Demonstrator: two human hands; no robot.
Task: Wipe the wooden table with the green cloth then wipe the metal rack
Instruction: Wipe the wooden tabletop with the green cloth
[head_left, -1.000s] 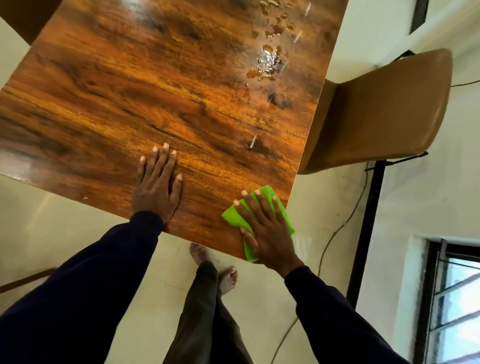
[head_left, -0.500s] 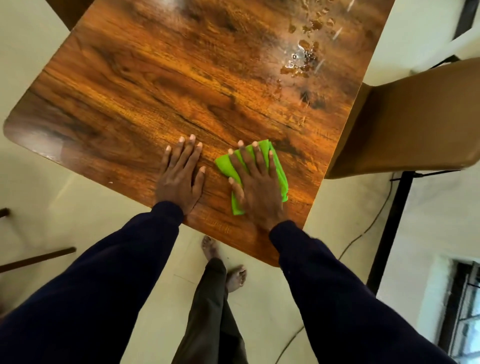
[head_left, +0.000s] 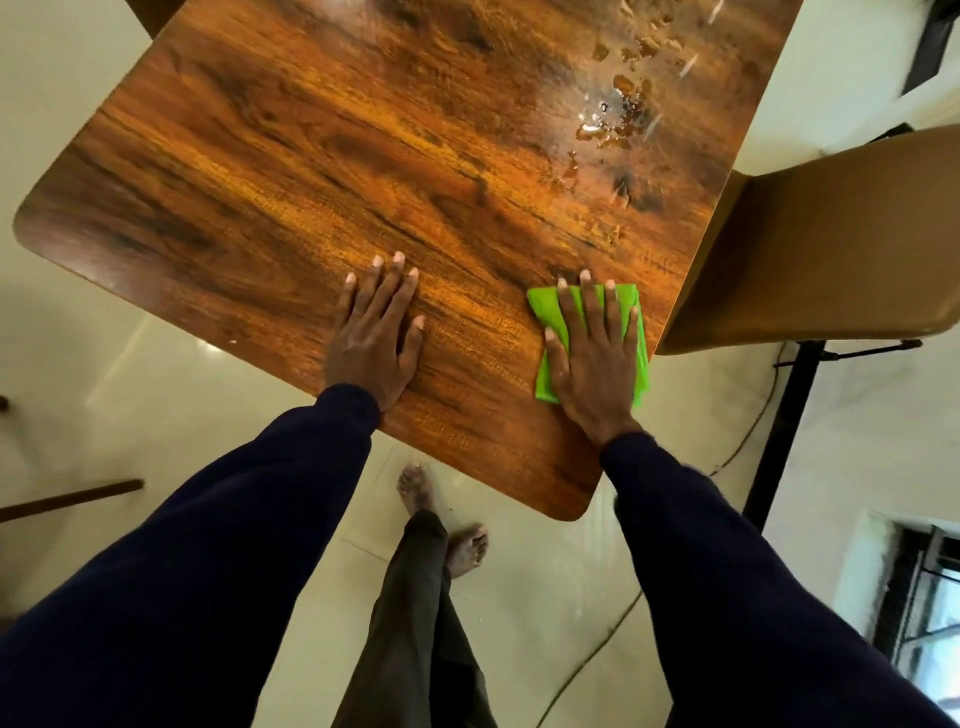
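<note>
Now, two hands on show, well apart: the left hand (head_left: 371, 343) lies flat on the bare wood of the one wooden table (head_left: 311, 156), fingers straight and slightly spread, near the front edge. The right hand (head_left: 592, 358) presses flat on the single green cloth (head_left: 541, 309), fingers straight, nothing curled round it. The cloth sits folded by the table's right edge, near the front corner. One cluster of water droplets (head_left: 618, 119) glistens farther up that side, apart from the cloth. One brown chair (head_left: 831, 234) stands just beside the table's right edge. Below, two bare feet (head_left: 415, 488) on the pale floor, and one thin cable (head_left: 597, 654) trails across it.
</note>
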